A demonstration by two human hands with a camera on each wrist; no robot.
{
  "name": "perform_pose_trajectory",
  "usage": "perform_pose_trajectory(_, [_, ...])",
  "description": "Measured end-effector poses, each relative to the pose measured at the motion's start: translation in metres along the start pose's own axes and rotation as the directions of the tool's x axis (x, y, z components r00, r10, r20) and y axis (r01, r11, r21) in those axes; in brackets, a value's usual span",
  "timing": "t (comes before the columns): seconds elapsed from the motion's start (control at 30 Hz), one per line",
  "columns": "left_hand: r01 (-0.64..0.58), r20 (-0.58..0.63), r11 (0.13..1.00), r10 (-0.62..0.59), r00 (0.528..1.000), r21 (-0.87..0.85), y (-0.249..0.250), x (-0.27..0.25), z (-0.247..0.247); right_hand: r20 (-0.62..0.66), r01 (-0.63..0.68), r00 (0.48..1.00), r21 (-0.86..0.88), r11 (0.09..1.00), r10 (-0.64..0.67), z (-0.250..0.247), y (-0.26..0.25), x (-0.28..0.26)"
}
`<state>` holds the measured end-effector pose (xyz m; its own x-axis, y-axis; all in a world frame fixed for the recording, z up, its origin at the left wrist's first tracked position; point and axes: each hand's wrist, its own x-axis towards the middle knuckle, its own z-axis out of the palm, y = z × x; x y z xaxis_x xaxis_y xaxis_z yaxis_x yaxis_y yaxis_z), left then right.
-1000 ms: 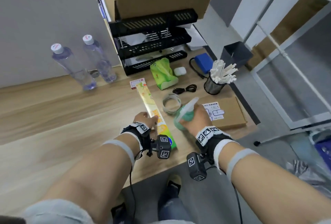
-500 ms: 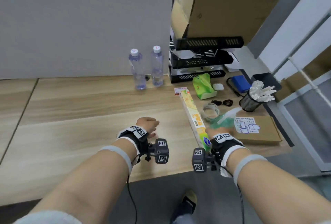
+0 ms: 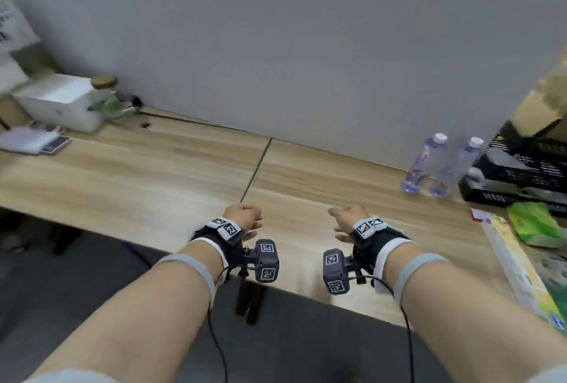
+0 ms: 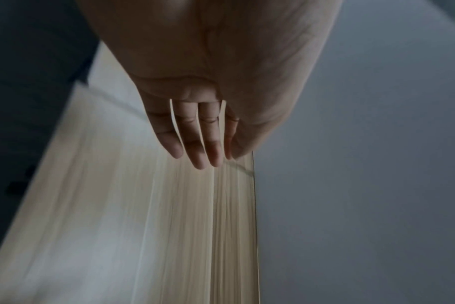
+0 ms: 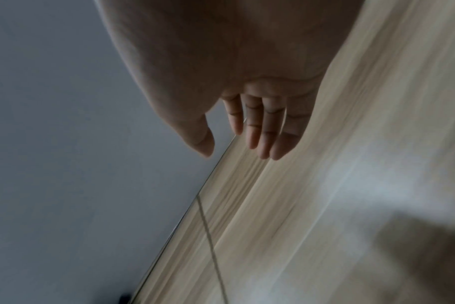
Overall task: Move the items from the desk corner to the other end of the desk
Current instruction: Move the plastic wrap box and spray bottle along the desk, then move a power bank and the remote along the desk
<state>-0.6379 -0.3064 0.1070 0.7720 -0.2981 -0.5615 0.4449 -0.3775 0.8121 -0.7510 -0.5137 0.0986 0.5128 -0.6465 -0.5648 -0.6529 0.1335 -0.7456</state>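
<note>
Items to move: a long yellow-green box [image 3: 521,269], a green packet [image 3: 535,223] and two clear water bottles [image 3: 435,165] sit at the right end of the wooden desk [image 3: 153,177], well apart from both hands.
Left hand: the left hand [image 3: 244,218] hovers over the desk's near edge and holds nothing; in the head view the fingers look loosely bent.
Right hand: the right hand [image 3: 348,218] hovers beside it, a gap between the two, also holding nothing.
Left wrist view only: the fingers [image 4: 195,148] hang nearly straight and close together, thumb tucked alongside, above blurred pale wood grain.
Right wrist view only: the fingers [image 5: 265,139] hang relaxed and together, the thumb [image 5: 200,142] set apart from them; a thin seam crosses the desk below.
Head view only: the items, the wall and both forearms with marker-tagged wrist cameras.
Right end, behind the items: stacked black trays [image 3: 521,174] under a cardboard box [image 3: 543,106].
Left end: a white box [image 3: 58,103], a jar with a gold lid [image 3: 106,91] and a flat pale object [image 3: 30,142], all blurred.
Between: bare wood with a seam [image 3: 256,169] running to the grey wall [image 3: 276,30].
</note>
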Motion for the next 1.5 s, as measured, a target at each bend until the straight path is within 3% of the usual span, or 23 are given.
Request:
perform_pose_trajectory(0.17, [0.001, -0.173, 0.989, -0.027, 0.985, -0.149, -0.013, -0.005, -0.128, 0.141, 0.221, 0.968, -0.090, 0.971, -0.207, 0.129, -0.059, -0.020])
perform_pose_trajectory(0.37, [0.010, -0.349, 0.950, -0.124, 0.929, -0.312, -0.038, 0.001, -0.258, 0.360, 0.379, 0.886, -0.197, 0.904, -0.293, 0.278, -0.114, -0.034])
perform_pose_trajectory(0.63, [0.048, -0.485, 0.916, -0.255, 0.836, -0.398, -0.041, 0.075, -0.429, 0.559, 0.448, 0.798, -0.300, 0.842, -0.226, 0.489, -0.176, 0.008])
perform_pose_trajectory(0.73, [0.087, -0.506, 0.913, -0.297, 0.810, -0.398, -0.027, 0.110, -0.490, 0.576, 0.457, 0.795, -0.361, 0.813, -0.191, 0.550, -0.207, 0.020])
perform_pose_trajectory(0.83, [0.098, -0.525, 0.907, -0.322, 0.788, -0.410, -0.006, 0.140, -0.546, 0.604, 0.443, 0.790, -0.439, 0.781, -0.109, 0.602, -0.245, 0.028])
perform_pose_trajectory(0.97, [0.081, -0.544, 0.897, -0.333, 0.770, -0.434, 0.019, 0.175, -0.609, 0.676, 0.531, 0.732, -0.490, 0.691, -0.083, 0.657, -0.292, 0.032])
perform_pose_trajectory(1.1, [0.097, -0.532, 0.898, -0.339, 0.776, -0.430, 0.033, 0.218, -0.649, 0.702, 0.529, 0.711, -0.490, 0.693, -0.047, 0.696, -0.322, 0.041])
perform_pose_trajectory(1.37, [0.204, -0.444, 0.884, -0.396, 0.804, -0.421, 0.050, 0.340, -0.703, 0.659, 0.455, 0.752, -0.543, 0.705, 0.022, 0.755, -0.352, 0.087])
perform_pose_trajectory(1.5, [0.268, -0.382, 0.903, -0.391, 0.837, -0.336, 0.061, 0.414, -0.736, 0.628, 0.439, 0.778, -0.571, 0.694, 0.024, 0.800, -0.372, 0.112])
